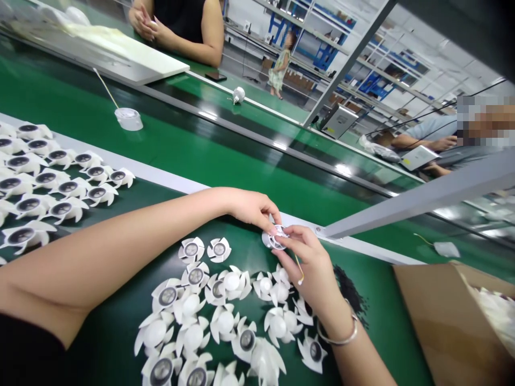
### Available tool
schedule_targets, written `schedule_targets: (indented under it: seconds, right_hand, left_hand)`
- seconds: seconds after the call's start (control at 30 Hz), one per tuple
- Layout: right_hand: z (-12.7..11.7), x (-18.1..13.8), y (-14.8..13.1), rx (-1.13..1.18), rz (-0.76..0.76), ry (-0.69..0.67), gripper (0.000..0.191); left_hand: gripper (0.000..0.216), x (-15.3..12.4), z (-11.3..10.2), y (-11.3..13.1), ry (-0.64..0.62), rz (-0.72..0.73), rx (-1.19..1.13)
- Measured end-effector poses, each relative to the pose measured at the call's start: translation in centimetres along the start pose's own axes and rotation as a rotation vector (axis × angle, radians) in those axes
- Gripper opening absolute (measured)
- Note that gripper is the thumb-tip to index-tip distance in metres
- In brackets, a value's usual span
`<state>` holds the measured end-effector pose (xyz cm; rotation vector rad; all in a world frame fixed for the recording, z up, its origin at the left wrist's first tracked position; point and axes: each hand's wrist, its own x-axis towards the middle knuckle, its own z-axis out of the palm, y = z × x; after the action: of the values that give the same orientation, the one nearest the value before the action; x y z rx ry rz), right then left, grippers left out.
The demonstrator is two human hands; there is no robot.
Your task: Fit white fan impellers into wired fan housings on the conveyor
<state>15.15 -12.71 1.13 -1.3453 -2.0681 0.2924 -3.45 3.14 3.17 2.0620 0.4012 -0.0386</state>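
Observation:
Between my two hands is a round white fan housing [277,237], with a thin yellow wire ending in a small white plug hanging from it. My left hand [257,210] reaches across from the left, its fingertips pinched on the housing's upper left side. From the right, my right hand [306,254] grips the same housing with thumb and fingers; a bracelet is on that wrist. Below the hands lie many loose white fan blades [223,321], some hub side up, others showing a dark ring. The parts under my fingers are partly hidden.
Rows of white fan blades [48,179] lie at left. Black small pieces [352,292] are heaped beside my right wrist. A cardboard box [434,321] stands at right. Wired white housings [129,119] sit on the green belt [193,145]. A grey post slants at right; people are across the line.

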Motion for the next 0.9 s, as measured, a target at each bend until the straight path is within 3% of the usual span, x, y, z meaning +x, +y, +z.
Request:
schedule_targets:
  seconds: [0.1, 0.27, 0.47, 0.57, 0.67, 0.77, 0.83, 0.9]
  right_hand:
    - [0.1, 0.0, 0.4, -0.013, 0.002, -0.023, 0.021]
    - [-0.1, 0.2, 0.7, 0.002, 0.013, -0.034, 0.019]
    - [-0.6, 0.3, 1.4, 0.042, -0.003, -0.078, 0.02]
    - [-0.7, -0.3, 1.9, 0.031, -0.033, -0.107, 0.02]
    - [-1.6, -0.9, 2.8, -0.168, 0.068, 0.08, 0.039]
    - [-3.8, -1.5, 3.6, -0.363, 0.217, 0.336, 0.054]
    - [-5.9, -2.1, 4.0, -0.405, 0.312, 0.343, 0.035]
    - [-7.7, -2.8, 4.3, -0.364, 0.418, 0.18, 0.019]
  left_hand:
    - [0.049, 0.1, -0.2, 0.0, -0.018, -0.034, 0.016]
    - [0.084, 0.4, 0.0, 0.6, 0.03, -0.153, 0.035]
    - [0.09, -0.4, 0.0, 0.3, 0.113, -0.173, 0.128]
    - [0.104, -2.3, -1.1, 0.7, -0.021, -0.186, 0.219]
    - [0.126, -4.0, -2.0, 1.8, -0.22, -0.293, 0.282]
    - [0.132, -4.5, -2.0, 2.6, -0.201, -0.393, 0.355]
    - [0.128, -4.3, -1.7, 2.8, -0.151, -0.415, 0.396]
    - [0.118, -3.8, -1.3, 2.6, -0.109, -0.412, 0.417]
